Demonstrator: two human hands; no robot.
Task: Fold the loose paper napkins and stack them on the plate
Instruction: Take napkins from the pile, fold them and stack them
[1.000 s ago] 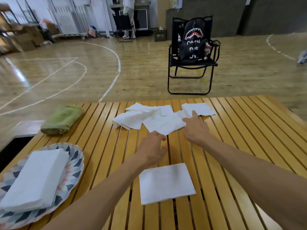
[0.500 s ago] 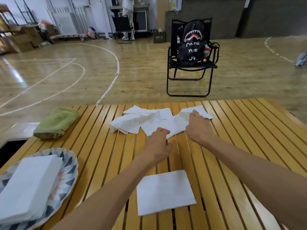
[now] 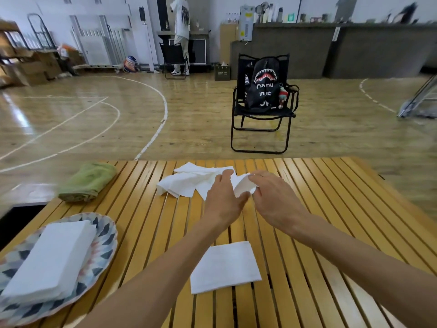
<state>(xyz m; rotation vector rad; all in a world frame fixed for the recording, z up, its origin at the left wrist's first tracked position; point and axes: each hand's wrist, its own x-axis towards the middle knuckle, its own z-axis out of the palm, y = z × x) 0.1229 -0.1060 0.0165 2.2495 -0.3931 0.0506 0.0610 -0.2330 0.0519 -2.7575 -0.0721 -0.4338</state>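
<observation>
Several loose white napkins [image 3: 186, 183] lie in a heap at the far middle of the slatted wooden table [image 3: 331, 209]. My left hand [image 3: 223, 200] and my right hand [image 3: 274, 197] both hold one white napkin [image 3: 243, 185] lifted off the right end of the heap. A folded square napkin [image 3: 224, 266] lies flat near me, between my forearms. At the near left, a patterned plate [image 3: 104, 233] carries a stack of folded napkins [image 3: 49, 259].
A rolled green towel [image 3: 87, 181] lies at the table's far left. Beyond the table stands a black folding chair [image 3: 260, 119] with a shark-mouth backpack on it. A person stands far back by a counter on the gym floor.
Both hands reached into the heap and took hold of the rightmost napkin, which is now raised off the table. The camera has tilted up.
</observation>
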